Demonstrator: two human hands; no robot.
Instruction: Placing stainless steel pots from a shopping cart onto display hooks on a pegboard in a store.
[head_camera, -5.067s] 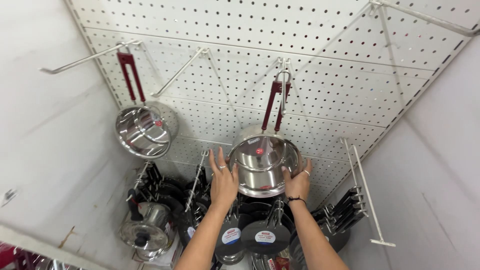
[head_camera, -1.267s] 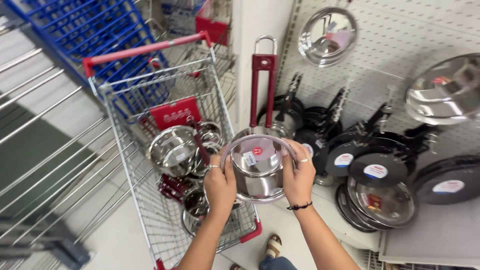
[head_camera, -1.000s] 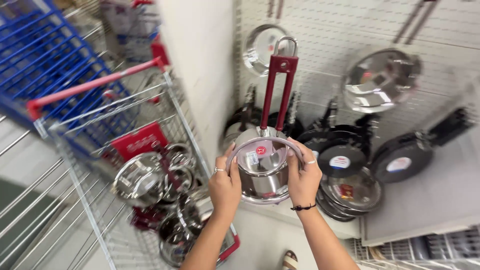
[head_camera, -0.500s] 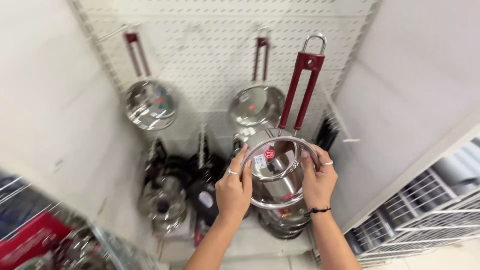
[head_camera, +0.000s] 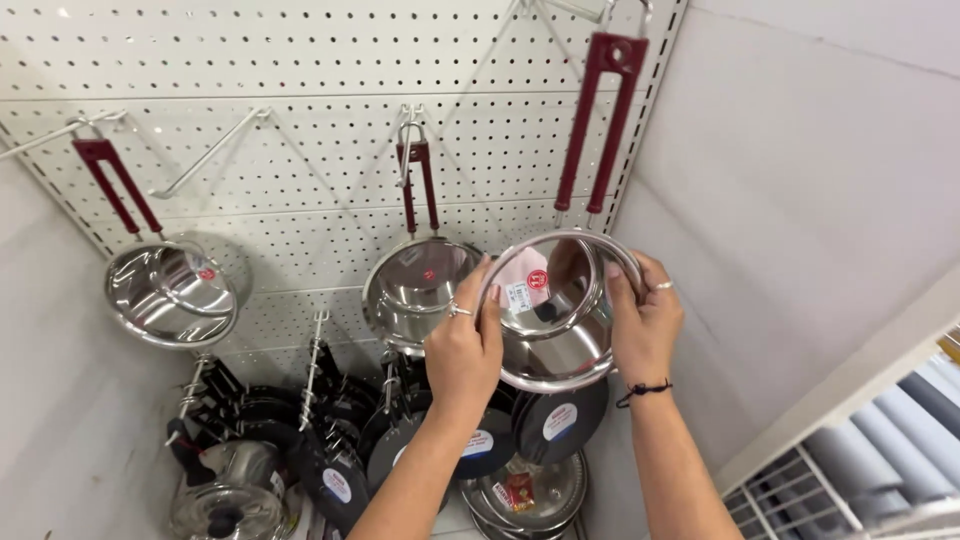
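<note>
Holding a steel saucepan (head_camera: 556, 318) up against the pegboard wall (head_camera: 300, 60), I am gripping it from both sides: my left hand (head_camera: 465, 350) is wrapping its near rim, my right hand (head_camera: 643, 318) is cupping the opposite rim, and both hands are clamped on the pan with its open mouth facing me. Its long red handle (head_camera: 598, 125) is pointing straight up above my hands, with the eyelet at its top sitting close under a bare hook (head_camera: 560, 8) at the upper edge of the view; I cannot tell whether it is touching that hook. As I am judging it, the pan is raised and lined up but not hanging yet, so slipping the eyelet over a hook and letting go is what is left. Just beside my left hand another saucepan (head_camera: 420, 285) is hanging from its own hook, and well off to that side a third one (head_camera: 170, 295) is hanging too. Below my hands dark frying pans (head_camera: 330, 450) are stacking up on lower pegs
</note>
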